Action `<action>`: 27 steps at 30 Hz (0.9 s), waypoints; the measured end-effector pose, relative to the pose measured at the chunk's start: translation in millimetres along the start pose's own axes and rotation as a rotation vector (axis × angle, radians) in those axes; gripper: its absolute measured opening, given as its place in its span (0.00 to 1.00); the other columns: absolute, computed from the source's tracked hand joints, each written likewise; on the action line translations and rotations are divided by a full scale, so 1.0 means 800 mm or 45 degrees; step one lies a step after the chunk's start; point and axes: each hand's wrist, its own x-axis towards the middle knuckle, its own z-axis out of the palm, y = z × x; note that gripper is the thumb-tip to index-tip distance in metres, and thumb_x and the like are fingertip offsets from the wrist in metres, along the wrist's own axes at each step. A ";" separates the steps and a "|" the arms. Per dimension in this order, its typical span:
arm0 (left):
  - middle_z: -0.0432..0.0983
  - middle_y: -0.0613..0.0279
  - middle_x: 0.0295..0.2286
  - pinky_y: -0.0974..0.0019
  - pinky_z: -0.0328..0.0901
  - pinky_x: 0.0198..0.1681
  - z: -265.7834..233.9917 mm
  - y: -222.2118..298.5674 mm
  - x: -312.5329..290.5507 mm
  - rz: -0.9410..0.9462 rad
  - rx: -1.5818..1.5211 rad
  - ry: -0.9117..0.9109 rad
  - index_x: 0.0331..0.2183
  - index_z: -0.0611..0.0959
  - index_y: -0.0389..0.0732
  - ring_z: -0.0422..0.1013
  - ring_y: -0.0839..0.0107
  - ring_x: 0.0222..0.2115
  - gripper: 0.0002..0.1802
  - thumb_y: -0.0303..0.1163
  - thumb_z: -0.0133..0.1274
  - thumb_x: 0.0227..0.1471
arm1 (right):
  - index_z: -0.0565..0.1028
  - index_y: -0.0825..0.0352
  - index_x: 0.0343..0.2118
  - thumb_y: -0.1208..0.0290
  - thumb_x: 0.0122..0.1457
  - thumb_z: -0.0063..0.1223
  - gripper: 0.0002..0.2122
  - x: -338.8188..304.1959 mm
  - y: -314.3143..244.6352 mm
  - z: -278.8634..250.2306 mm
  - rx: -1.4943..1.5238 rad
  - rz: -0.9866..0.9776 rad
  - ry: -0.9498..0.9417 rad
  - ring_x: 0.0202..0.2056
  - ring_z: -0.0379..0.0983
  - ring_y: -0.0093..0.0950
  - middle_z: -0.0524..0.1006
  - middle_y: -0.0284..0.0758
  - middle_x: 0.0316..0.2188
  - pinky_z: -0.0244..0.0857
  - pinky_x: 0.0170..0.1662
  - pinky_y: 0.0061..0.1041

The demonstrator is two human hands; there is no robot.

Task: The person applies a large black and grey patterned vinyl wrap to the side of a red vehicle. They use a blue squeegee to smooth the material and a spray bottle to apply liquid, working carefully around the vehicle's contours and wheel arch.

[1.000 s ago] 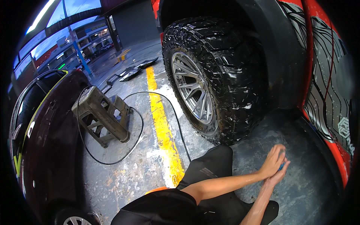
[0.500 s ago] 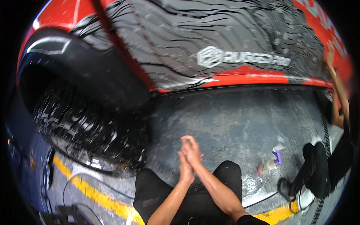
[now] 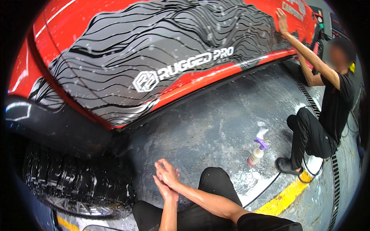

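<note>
My left hand (image 3: 166, 190) and my right hand (image 3: 168, 174) meet in front of my knees, above the wet grey floor (image 3: 185, 127). The right palm rests across the left one, its fingers stretched out and a little bent. Part of the left hand is covered by the right; its visible fingers look extended. Neither hand shows an object in it. Closest to them on the left stands a wet black tyre (image 3: 77, 173) with foam on its tread. Above them runs the red car's side, with a grey and black wavy-line wrap (image 3: 127, 57).
A spray bottle (image 3: 255, 156) with a purple trigger stands on the floor to the right. Beyond it a co-worker (image 3: 327, 107) in black squats with one hand on the car. A dark hose (image 3: 262, 190), a yellow floor line (image 3: 285, 198) and a drain grate (image 3: 306, 92) lie nearby.
My view has swung to the right, bringing more of the co-worker into sight. My hands stay pressed together, with the right one shifted over the left.
</note>
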 end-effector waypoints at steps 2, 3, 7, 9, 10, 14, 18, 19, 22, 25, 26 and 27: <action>0.68 0.55 0.67 0.41 0.66 0.65 -0.001 0.000 0.001 0.002 -0.010 -0.018 0.71 0.68 0.55 0.72 0.44 0.63 0.42 0.72 0.30 0.72 | 0.76 0.63 0.45 0.54 0.78 0.51 0.15 -0.012 -0.021 -0.002 0.163 0.074 -0.078 0.21 0.62 0.16 0.70 0.25 0.18 0.57 0.27 0.22; 0.68 0.54 0.67 0.40 0.66 0.65 0.009 0.004 -0.008 -0.008 0.019 -0.039 0.71 0.67 0.55 0.71 0.43 0.63 0.42 0.72 0.30 0.72 | 0.76 0.62 0.47 0.53 0.78 0.50 0.15 -0.010 -0.007 -0.008 0.327 0.093 -0.138 0.21 0.63 0.16 0.70 0.25 0.20 0.58 0.28 0.23; 0.72 0.51 0.62 0.41 0.64 0.67 -0.006 0.016 -0.002 -0.057 0.035 -0.113 0.69 0.70 0.57 0.71 0.46 0.63 0.43 0.76 0.35 0.69 | 0.74 0.59 0.55 0.54 0.79 0.47 0.15 -0.018 0.012 0.007 0.168 -0.056 -0.192 0.25 0.66 0.18 0.72 0.24 0.25 0.62 0.34 0.25; 0.73 0.50 0.61 0.43 0.62 0.68 -0.027 0.024 0.014 -0.051 -0.072 -0.166 0.67 0.72 0.55 0.70 0.48 0.64 0.46 0.79 0.39 0.66 | 0.73 0.57 0.59 0.56 0.79 0.45 0.15 -0.037 -0.030 0.024 -0.342 -0.240 -0.102 0.28 0.69 0.18 0.74 0.23 0.28 0.64 0.37 0.27; 0.73 0.50 0.62 0.43 0.65 0.66 -0.018 0.032 0.016 0.017 -0.058 -0.177 0.67 0.71 0.55 0.72 0.47 0.62 0.42 0.76 0.35 0.69 | 0.70 0.55 0.64 0.60 0.79 0.45 0.16 -0.021 -0.012 0.029 -0.322 -0.337 -0.172 0.37 0.74 0.20 0.78 0.24 0.36 0.66 0.46 0.31; 0.70 0.53 0.66 0.51 0.62 0.71 0.001 0.061 -0.005 0.176 0.097 -0.131 0.71 0.69 0.45 0.68 0.55 0.67 0.40 0.65 0.40 0.74 | 0.69 0.64 0.66 0.65 0.77 0.44 0.19 -0.012 -0.007 0.017 -0.495 -0.773 -0.338 0.55 0.76 0.36 0.79 0.38 0.50 0.57 0.67 0.48; 0.73 0.51 0.64 0.55 0.65 0.69 0.009 0.075 -0.029 0.254 0.171 -0.095 0.68 0.73 0.36 0.70 0.60 0.65 0.31 0.50 0.41 0.79 | 0.72 0.68 0.64 0.65 0.74 0.46 0.20 -0.018 -0.015 0.010 -1.078 -1.085 -0.102 0.66 0.68 0.43 0.76 0.43 0.59 0.53 0.72 0.54; 0.74 0.51 0.63 0.55 0.65 0.68 -0.007 0.076 -0.026 0.262 0.223 -0.074 0.67 0.74 0.35 0.71 0.60 0.64 0.31 0.49 0.41 0.79 | 0.72 0.68 0.65 0.64 0.74 0.47 0.21 -0.020 -0.012 0.009 -1.152 -1.104 -0.103 0.67 0.67 0.44 0.75 0.43 0.61 0.53 0.72 0.54; 0.76 0.48 0.60 0.56 0.69 0.64 -0.002 0.098 -0.032 0.296 0.401 0.108 0.64 0.76 0.31 0.74 0.60 0.60 0.27 0.41 0.42 0.79 | 0.71 0.69 0.66 0.62 0.73 0.50 0.23 -0.035 -0.009 0.016 -1.236 -1.129 -0.023 0.70 0.63 0.44 0.71 0.43 0.66 0.53 0.72 0.55; 0.80 0.53 0.49 0.62 0.71 0.54 0.001 0.104 -0.023 0.404 0.503 0.125 0.55 0.80 0.31 0.77 0.66 0.50 0.27 0.47 0.43 0.79 | 0.68 0.69 0.69 0.59 0.76 0.45 0.25 -0.039 -0.014 0.022 -1.336 -1.108 -0.008 0.70 0.64 0.42 0.71 0.44 0.66 0.56 0.72 0.50; 0.81 0.56 0.43 0.65 0.72 0.46 0.007 0.103 -0.016 0.484 0.523 0.131 0.51 0.82 0.31 0.78 0.70 0.42 0.27 0.49 0.44 0.79 | 0.68 0.67 0.69 0.57 0.78 0.42 0.24 -0.033 -0.016 0.020 -1.078 -0.971 -0.137 0.67 0.67 0.42 0.74 0.44 0.63 0.58 0.69 0.48; 0.83 0.59 0.37 0.68 0.73 0.39 0.012 0.100 -0.012 0.557 0.541 0.131 0.46 0.83 0.31 0.79 0.73 0.35 0.29 0.50 0.44 0.79 | 0.68 0.66 0.69 0.56 0.79 0.40 0.24 -0.027 -0.022 0.014 -0.822 -0.829 -0.252 0.63 0.71 0.41 0.76 0.43 0.61 0.61 0.67 0.46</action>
